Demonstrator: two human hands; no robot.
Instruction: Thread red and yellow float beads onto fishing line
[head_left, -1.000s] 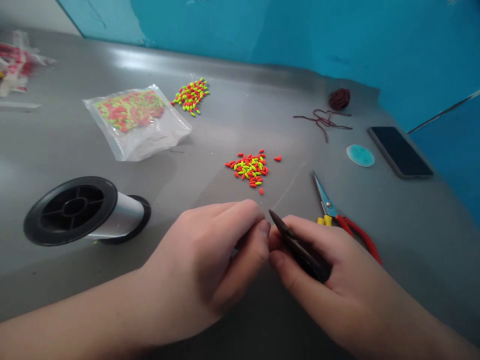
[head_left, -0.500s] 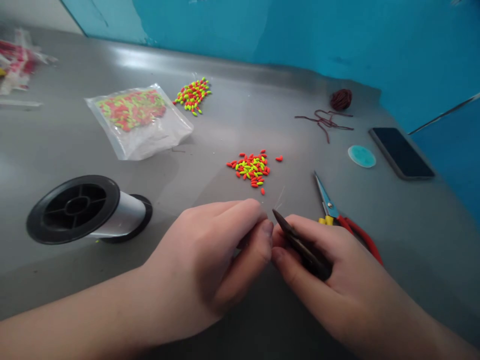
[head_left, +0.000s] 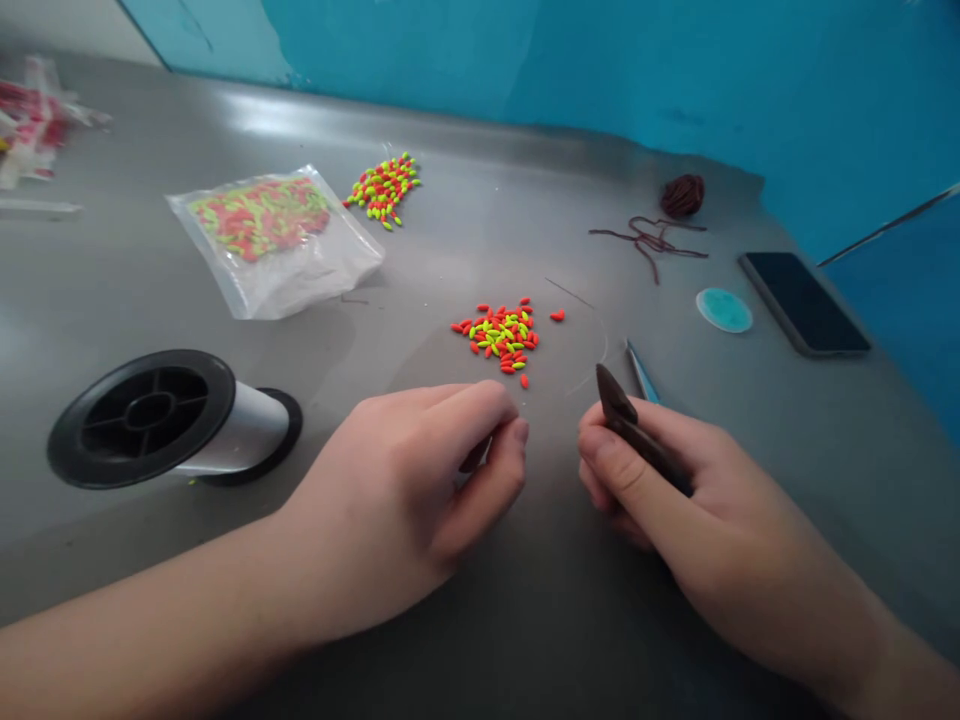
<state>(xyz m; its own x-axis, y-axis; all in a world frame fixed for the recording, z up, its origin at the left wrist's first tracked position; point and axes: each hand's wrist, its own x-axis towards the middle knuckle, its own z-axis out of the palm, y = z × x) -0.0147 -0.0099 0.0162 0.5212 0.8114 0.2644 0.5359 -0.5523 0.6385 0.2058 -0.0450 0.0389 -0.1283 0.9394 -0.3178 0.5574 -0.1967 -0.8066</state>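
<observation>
My left hand [head_left: 420, 480] is closed, its thumb and index finger pinched together; whatever lies between them is hidden. Apart from it on the right, my right hand [head_left: 675, 500] is wrapped round a dark pointed tool [head_left: 637, 430], its tip aimed up and away from me. A thin clear line [head_left: 605, 340] with a darker end curves over the table just beyond that tip. Small red and yellow-green oval beads [head_left: 499, 335] lie in a loose pile beyond my hands. Scissors [head_left: 640, 372] rest behind my right hand, which covers their handles.
A spool of clear line [head_left: 255, 430] stands at left. Behind it lies a clear bag of beads [head_left: 259, 225], beside a second bead pile [head_left: 384, 190]. Dark yarn [head_left: 682, 195], a turquoise disc [head_left: 724, 310] and a phone [head_left: 804, 303] are at right. Wrappers [head_left: 37, 125] lie far left.
My right hand has moved right with the dark tool, away from my left hand, and now covers the scissors' handles. The thin line has swung out beyond it. My left hand has shifted slightly left.
</observation>
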